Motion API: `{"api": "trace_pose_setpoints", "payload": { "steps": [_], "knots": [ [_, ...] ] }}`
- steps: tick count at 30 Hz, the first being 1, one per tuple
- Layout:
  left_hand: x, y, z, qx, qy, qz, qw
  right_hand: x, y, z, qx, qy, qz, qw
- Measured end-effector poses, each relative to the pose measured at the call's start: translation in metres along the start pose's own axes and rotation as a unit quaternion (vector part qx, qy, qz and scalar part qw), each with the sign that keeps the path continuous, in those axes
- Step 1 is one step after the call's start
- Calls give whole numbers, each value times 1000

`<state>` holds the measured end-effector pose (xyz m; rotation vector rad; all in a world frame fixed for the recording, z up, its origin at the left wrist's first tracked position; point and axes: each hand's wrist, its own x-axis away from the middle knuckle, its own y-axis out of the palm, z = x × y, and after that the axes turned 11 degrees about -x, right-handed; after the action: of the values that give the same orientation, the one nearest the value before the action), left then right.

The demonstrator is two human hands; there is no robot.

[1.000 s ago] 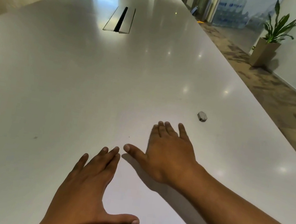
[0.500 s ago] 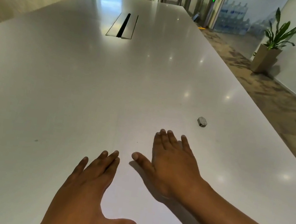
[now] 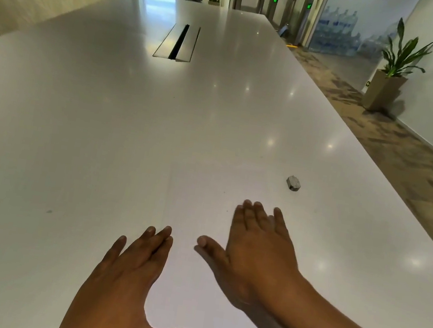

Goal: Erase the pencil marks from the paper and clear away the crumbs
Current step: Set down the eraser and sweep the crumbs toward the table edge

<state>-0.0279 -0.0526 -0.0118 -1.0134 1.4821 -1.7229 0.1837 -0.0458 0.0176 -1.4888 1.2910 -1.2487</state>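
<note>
Head view: left hand [image 3: 124, 285] and right hand [image 3: 255, 256] laid flat on faintly visible paper [image 3: 184, 279], fingers straight, nothing held. Eraser [image 3: 294, 184] set aside on tabletop [image 3: 102, 132], beyond right hand. Erasing judged done; crumb-clearing outstanding.

**Stock count: desk and room beyond**

- Desk [image 3: 102, 132]: 1.
- Cable hatch [image 3: 177, 42] set into the desk: 1.
- Grips: 2, the left grip [image 3: 120, 290] and the right grip [image 3: 254, 259].
- Eraser [image 3: 293, 183]: 1.
- Paper sheet [image 3: 197, 211]: 1, its edges faint against the desk.
- Potted plants [image 3: 394, 55]: 3 plainly shown, 1 by the right wall and 2 past the desk's far end.
- Green gate lights [image 3: 275, 0]: 2.
- Water bottles [image 3: 338, 36]: stacked behind glass, too blurred to count.
</note>
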Motion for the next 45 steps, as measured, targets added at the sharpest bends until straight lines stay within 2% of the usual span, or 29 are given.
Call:
{"api": "trace_pose_setpoints", "payload": {
  "steps": [2,7,9,11,15,18,20,22,24,26,30,36,38,40,42,43,45],
  "knots": [
    [-2,3,-1,-1,5,-13,1000,3,-7,-2,0,5,2,1000],
    [-2,0,1,-6,2,-18,1000,-22,-1,-31,-46,-104,25,993],
    [-3,-1,3,-13,-4,-15,1000,-36,5,-35,-42,-114,18,992],
    [-3,0,3,-11,-12,-8,1000,-39,4,-30,-13,-82,12,996],
    [1,1,-1,-4,-17,-30,999,-18,-15,-5,63,42,-20,997],
    [0,-1,1,-14,-2,16,1000,-6,-25,2,73,69,-32,994],
    [0,-2,2,-28,-12,25,999,-3,-25,-8,43,17,0,999],
    [1,-3,1,-15,-8,27,999,-7,-19,-24,-3,-74,24,997],
    [2,-6,3,15,-17,24,999,-18,-9,-38,-55,-147,12,988],
    [1,-6,7,11,-12,54,998,-31,2,-44,-90,-172,-4,981],
    [3,-12,8,-30,-35,-27,999,-36,15,-34,-77,-121,19,989],
    [7,-9,6,-8,-15,-11,1000,2,9,29,-33,32,45,998],
    [8,-8,6,-8,-12,-6,1000,10,1,39,-35,55,53,996],
    [6,-8,7,9,-19,9,1000,14,-4,35,-49,39,67,996],
    [5,-6,6,4,-11,38,999,18,-4,19,-64,-21,64,996],
    [3,-6,6,-11,10,73,997,21,-1,9,-72,-56,53,994],
    [-2,-7,5,-14,12,71,997,24,7,-5,-76,-108,19,991]
  ]
}}
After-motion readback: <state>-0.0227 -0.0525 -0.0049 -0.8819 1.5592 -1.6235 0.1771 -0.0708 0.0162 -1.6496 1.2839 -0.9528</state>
